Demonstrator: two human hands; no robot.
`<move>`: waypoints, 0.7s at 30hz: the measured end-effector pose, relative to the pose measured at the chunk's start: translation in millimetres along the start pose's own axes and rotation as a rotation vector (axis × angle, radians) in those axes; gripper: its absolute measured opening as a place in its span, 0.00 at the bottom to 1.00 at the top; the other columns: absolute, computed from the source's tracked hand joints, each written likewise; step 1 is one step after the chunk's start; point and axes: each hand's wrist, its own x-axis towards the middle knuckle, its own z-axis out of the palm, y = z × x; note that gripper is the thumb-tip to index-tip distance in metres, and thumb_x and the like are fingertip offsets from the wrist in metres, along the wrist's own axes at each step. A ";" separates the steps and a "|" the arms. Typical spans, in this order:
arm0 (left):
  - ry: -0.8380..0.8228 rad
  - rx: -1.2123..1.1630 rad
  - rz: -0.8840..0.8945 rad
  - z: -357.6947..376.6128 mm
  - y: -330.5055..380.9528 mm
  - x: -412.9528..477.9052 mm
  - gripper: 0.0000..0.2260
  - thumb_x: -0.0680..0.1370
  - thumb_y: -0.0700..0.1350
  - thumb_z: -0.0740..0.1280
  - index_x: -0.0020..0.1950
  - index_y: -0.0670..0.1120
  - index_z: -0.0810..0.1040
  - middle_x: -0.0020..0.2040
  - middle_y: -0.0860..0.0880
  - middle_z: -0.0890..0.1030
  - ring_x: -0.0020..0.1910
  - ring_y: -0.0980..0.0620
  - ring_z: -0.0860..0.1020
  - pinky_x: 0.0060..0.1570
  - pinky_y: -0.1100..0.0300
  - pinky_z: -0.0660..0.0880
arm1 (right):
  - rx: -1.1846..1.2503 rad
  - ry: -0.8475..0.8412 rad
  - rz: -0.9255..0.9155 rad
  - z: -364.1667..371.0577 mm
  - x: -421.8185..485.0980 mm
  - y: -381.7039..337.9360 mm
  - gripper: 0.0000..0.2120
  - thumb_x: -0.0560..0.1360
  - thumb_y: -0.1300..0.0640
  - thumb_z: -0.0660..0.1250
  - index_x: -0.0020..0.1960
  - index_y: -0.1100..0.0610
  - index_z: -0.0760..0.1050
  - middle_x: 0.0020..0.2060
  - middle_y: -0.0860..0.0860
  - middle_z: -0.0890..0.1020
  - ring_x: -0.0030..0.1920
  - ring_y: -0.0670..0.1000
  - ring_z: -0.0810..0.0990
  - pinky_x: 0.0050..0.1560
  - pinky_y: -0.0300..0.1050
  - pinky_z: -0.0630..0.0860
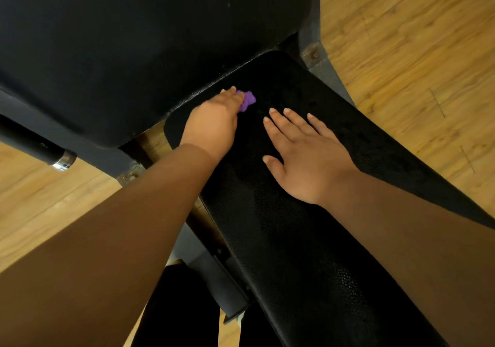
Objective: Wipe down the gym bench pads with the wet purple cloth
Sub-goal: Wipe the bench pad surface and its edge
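**Wood floor below, cloth at the seam of the pads**

Wood-plank floor (401,38) shows on both sides of the black seat pad (308,239), which runs away from us to meet the tilted back pad (120,38). Our left hand (214,124) reaches to the far end of the seat pad and grips the purple cloth (247,101), bunched under its curled fingers, right where the two pads meet. We judge it sits there because grime gathers in that seam. Our right hand (302,153) lies flat on the seat pad just beside it, fingers spread and holding nothing, likely to brace our lean. Damp-looking patches mark the seat pad nearer us, so much of the seat seems done, and the back pad probably comes next.
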 end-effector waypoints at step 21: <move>0.031 0.048 0.367 -8.2 -52.7 -13.2 0.20 0.73 0.31 0.69 0.65 0.35 0.76 0.64 0.36 0.76 0.63 0.37 0.76 0.64 0.47 0.66 | 0.005 0.028 0.046 -0.4 42.6 -21.3 0.31 0.81 0.41 0.41 0.78 0.53 0.35 0.78 0.49 0.37 0.77 0.49 0.35 0.77 0.50 0.38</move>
